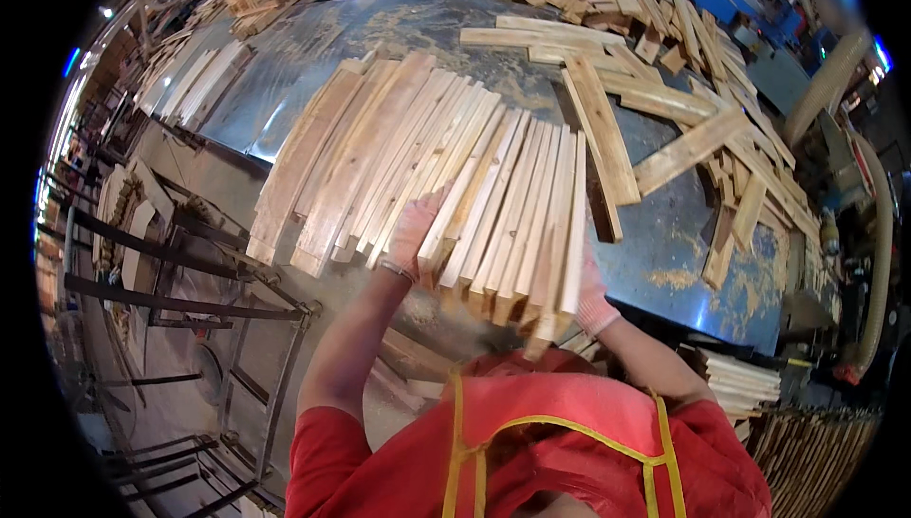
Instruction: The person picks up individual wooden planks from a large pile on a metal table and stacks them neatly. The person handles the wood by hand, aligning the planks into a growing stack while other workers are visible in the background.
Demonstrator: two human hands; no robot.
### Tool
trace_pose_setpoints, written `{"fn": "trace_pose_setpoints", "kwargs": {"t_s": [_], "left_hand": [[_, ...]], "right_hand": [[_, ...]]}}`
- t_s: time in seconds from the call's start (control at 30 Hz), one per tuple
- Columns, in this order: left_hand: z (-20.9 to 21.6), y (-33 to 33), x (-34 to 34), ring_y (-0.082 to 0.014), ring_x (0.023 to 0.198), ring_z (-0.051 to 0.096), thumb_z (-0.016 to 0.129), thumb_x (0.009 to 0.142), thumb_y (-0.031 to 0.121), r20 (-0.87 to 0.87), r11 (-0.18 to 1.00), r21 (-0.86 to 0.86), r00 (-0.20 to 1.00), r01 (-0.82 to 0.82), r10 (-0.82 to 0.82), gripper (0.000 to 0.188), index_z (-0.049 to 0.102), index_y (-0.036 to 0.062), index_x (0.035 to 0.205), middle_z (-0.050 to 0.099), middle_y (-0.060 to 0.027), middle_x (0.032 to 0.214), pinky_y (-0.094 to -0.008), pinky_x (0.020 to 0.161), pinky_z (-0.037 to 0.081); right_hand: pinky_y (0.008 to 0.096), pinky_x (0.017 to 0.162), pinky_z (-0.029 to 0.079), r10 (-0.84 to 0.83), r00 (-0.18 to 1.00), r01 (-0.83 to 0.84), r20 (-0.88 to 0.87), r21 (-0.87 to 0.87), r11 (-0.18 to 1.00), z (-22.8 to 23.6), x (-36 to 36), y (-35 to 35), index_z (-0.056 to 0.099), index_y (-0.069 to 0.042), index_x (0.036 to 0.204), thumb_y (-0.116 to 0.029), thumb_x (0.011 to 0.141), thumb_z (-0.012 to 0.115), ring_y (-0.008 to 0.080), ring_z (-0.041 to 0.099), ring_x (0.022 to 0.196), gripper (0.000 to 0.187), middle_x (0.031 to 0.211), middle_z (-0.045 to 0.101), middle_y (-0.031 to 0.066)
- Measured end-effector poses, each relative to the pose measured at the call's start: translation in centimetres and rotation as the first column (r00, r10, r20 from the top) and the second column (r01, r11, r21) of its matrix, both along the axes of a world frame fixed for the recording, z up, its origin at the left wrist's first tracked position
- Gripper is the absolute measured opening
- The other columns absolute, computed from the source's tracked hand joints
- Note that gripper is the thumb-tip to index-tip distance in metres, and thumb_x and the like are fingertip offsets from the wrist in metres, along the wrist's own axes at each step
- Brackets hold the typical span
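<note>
A row of pale wooden slats (512,210) stands on edge side by side, their near ends overhanging the front of the metal table. My left hand (416,229), in a light knit glove, presses against the left side of this bundle, its fingertips tucked in among the slats. At the bundle's right side is my gloved right hand (593,295), its fingers mostly hidden behind the outermost slat. Between them the two hands clasp the bundle. Left of it, more boards (351,153) lie in a row, some wider and browner, also jutting over the edge.
Loose boards (693,143) lie criss-crossed in a heap on the right of the metal table (304,53), amid sawdust. A short stack of boards (204,77) is at the far left. Black metal frames (180,252) stand below left. A ribbed hose (830,82) hangs at right.
</note>
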State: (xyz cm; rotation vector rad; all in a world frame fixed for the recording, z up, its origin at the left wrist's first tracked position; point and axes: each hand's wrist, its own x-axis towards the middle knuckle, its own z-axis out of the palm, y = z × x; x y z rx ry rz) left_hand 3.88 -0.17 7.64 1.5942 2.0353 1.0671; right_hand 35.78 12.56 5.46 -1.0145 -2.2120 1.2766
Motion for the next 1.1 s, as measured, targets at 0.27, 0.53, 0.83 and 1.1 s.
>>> {"fn": "trace_pose_setpoints", "kwargs": {"t_s": [0.27,0.53,0.83,1.1], "left_hand": [[0.3,-0.3,-0.9,-0.0302,0.106,0.068,0.058,0.094,0.009,-0.667,0.862,-0.496,0.682,-0.107,-0.3,0.035,0.059,0.0063,0.129,0.067,-0.0128,0.115,-0.0453,0.089,0.054],[1.2,-13.7,10.8,-0.0346,0.097,0.071,0.072,0.093,0.04,0.09,0.758,-0.634,0.958,-0.155,0.271,0.041,0.075,0.0031,0.11,0.072,-0.0204,0.105,-0.0448,0.086,0.057],[-8.6,-11.5,18.1,-0.017,0.106,0.067,0.071,0.101,0.042,0.879,0.882,-0.472,-0.08,-0.013,0.469,0.049,0.068,-0.0009,0.123,0.072,-0.0085,0.115,-0.0326,0.09,0.055],[3.5,-7.3,12.7,-0.0178,0.106,0.062,0.072,0.098,0.033,0.81,0.916,-0.346,0.558,0.204,0.181,0.071,0.044,-0.0011,0.154,0.064,-0.0125,0.122,-0.0325,0.091,0.054]], "right_hand": [[0.0472,0.117,0.047,0.191,0.764,-0.341,0.617,0.134,0.931,-3.0,-1.8,1.3,0.039,0.002,0.155,-0.021,0.088,0.068,0.0435,0.052,0.14,0.076,0.151,0.052,0.0277],[0.0352,0.116,0.042,0.036,0.954,-0.238,-0.298,-0.675,0.699,-1.2,-3.3,6.8,0.041,0.003,0.157,-0.01,0.091,0.072,0.0261,0.058,0.136,0.074,0.148,0.062,0.0163],[0.0249,0.067,0.041,-0.014,0.963,-0.197,-0.268,-0.741,0.642,0.1,-3.6,7.8,0.058,0.001,0.128,-0.016,0.093,0.074,0.0097,0.049,0.075,0.042,0.086,0.055,-0.002],[0.0287,0.093,0.048,-0.122,0.938,-0.185,-0.324,-0.768,0.613,-1.6,-3.7,6.2,0.051,0.004,0.145,-0.003,0.093,0.07,0.0184,0.061,0.109,0.056,0.122,0.068,0.009]]}}
